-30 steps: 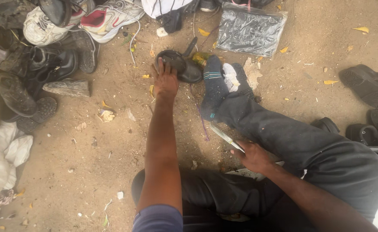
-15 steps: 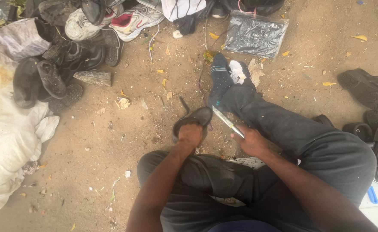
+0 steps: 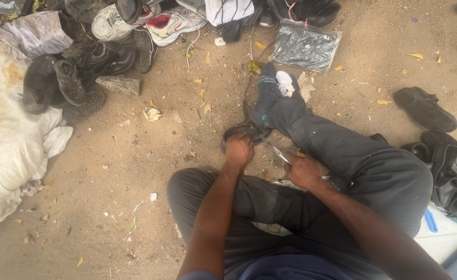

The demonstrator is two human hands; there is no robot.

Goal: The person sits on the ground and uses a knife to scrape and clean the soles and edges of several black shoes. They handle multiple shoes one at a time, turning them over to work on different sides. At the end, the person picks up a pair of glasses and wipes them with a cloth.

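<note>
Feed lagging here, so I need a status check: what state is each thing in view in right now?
left hand: grip closed on black shoe
black shoe: held low at the sandy ground
right hand: grip closed on metal blade
metal blade: pointing toward the shoe
plastic bag: lying flat

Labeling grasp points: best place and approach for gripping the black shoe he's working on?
Grip the black shoe across its back end, coming from above on the near side, as the left hand does. It lies flat on the sand against the socked foot, which blocks the far side. The right hand holds a blade.
</note>
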